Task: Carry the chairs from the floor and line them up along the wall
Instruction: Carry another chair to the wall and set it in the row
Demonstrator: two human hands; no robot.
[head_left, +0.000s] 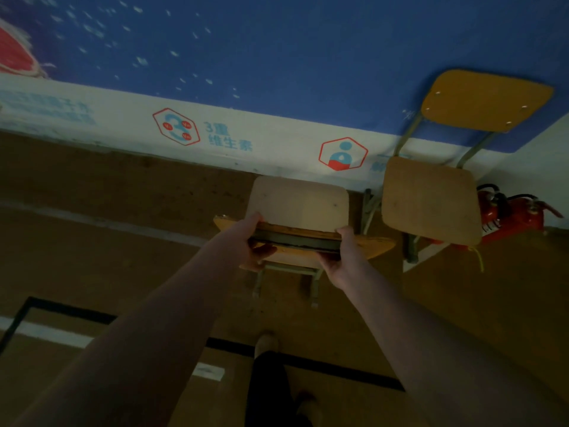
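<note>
Wooden chair point(298, 201) straight ahead near the floor's point(92, 186) far edge, seat toward the wall point(277, 57), backrest running left-right, left hand point(255, 241) and right hand point(341, 254) gripping its ends, second chair point(431, 198) just right.

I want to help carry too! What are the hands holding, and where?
The left hand and right hand grip the wooden chair by its backrest, one on each side.

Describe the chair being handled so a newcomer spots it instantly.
Find the blue wall with its white base band. Of two wooden chairs before it, the handled chair is the left one. Unlike the right chair by the fire extinguishers, left hand and right hand grip its backrest.
</note>
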